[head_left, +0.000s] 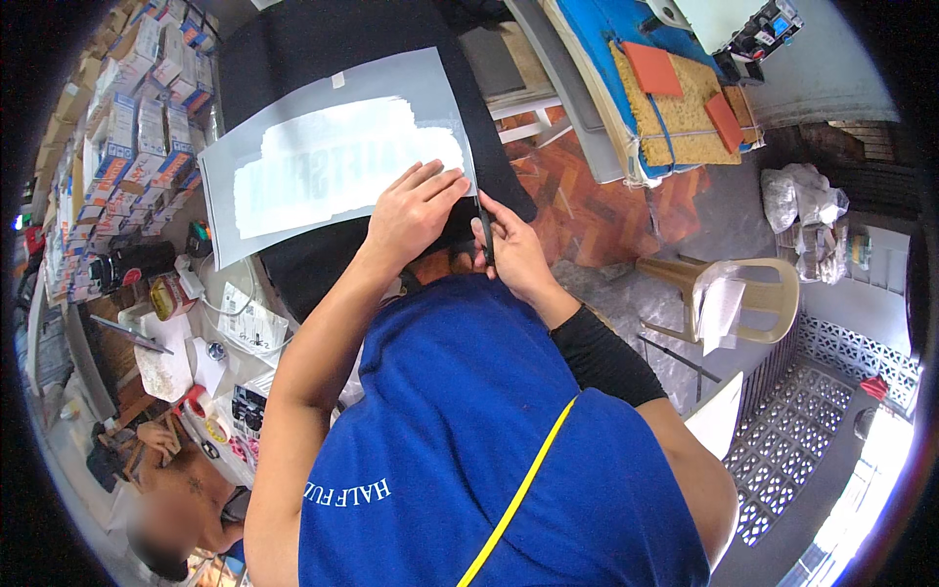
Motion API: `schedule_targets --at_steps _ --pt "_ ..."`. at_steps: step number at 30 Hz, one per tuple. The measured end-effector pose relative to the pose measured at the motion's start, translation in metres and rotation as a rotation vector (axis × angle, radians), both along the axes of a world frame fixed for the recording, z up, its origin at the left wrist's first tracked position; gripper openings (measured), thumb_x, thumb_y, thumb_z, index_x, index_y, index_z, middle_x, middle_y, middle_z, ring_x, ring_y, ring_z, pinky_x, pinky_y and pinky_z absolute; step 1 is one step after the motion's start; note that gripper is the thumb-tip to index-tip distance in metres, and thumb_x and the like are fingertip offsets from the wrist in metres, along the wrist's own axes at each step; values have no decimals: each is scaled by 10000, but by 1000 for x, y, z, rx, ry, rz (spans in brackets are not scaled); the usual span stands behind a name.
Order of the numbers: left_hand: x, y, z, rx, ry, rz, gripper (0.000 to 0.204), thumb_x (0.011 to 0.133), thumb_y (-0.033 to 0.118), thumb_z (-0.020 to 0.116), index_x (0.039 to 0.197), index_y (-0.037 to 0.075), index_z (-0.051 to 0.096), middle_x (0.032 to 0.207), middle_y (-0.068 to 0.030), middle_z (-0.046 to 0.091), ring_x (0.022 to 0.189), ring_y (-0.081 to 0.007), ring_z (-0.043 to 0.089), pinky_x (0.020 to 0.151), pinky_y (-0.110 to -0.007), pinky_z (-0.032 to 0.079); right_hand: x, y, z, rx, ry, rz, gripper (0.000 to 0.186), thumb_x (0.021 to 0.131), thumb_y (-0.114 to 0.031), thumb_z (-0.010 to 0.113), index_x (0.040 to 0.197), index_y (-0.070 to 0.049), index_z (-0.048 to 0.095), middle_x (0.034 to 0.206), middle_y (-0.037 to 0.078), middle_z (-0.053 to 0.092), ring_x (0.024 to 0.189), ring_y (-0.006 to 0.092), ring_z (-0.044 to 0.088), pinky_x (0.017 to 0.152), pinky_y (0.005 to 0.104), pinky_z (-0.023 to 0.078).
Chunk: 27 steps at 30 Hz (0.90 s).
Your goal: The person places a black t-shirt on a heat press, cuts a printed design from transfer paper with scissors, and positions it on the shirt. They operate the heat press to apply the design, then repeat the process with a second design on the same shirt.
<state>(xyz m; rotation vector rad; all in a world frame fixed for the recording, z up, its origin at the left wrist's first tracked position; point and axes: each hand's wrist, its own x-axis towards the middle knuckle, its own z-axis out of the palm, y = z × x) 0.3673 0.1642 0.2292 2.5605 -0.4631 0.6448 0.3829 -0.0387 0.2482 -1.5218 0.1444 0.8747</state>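
Note:
A translucent grey sheet (337, 103) with a large white painted patch (313, 161) lies on a black cloth-covered surface (323, 34). Faint lettering shows in the patch, and a bit of tape sits at the sheet's far edge. My left hand (416, 207) rests flat on the near right part of the sheet, fingers stretched out together. Beside it, my right hand (515, 249) grips a slim black tool (488, 240) upright at the sheet's right edge. Whether the tool is scissors or a knife I cannot tell, as my fingers cover part of it.
Stacked boxes (122, 147) line the left. Below them stands a cluttered side table (166, 357), with another person (191, 489) sitting nearby. At the right are a beige plastic chair (778, 298), wrapped bundles (802, 196) and a rack holding a yellow board (675, 127).

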Motion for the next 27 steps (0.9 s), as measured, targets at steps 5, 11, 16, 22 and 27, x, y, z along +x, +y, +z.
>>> schedule_targets --at_steps 5,11,16,22,27 --pt "-6 1 7 -58 10 0 363 807 30 725 1165 87 751 1207 -98 745 1174 -333 696 1050 -475 543 15 8 -3 22 -42 0 574 1042 -224 665 1578 -176 466 823 -11 572 613 74 583 470 214 451" --pt "-14 4 16 -18 288 277 546 889 367 743 1362 108 657 1381 -173 596 1346 -397 511 1186 -657 287 18 10 -8 -22 -18 11 568 1040 -230 666 1575 -214 474 834 -11 584 612 75 587 464 230 442" --pt "-5 52 2 116 403 636 614 977 537 615 1375 70 610 1534 -231 455 1472 -456 346 1202 -721 174 26 0 -5 51 16 35 563 1043 -261 663 1573 -245 476 877 4 601 646 88 610 493 231 478" --pt "14 143 -8 106 336 329 413 953 395 701 1186 56 663 1564 -181 484 1532 -429 315 1236 -677 171 17 -15 -4 98 66 248 577 1041 -263 668 1581 -263 464 926 24 624 716 105 639 584 255 543" --pt "7 113 11 14 254 207 484 868 359 793 1231 81 632 1455 -171 572 1452 -382 447 1226 -652 242 5 5 -9 114 0 246 602 1035 -234 674 1593 -257 446 907 16 611 716 103 632 579 250 536"
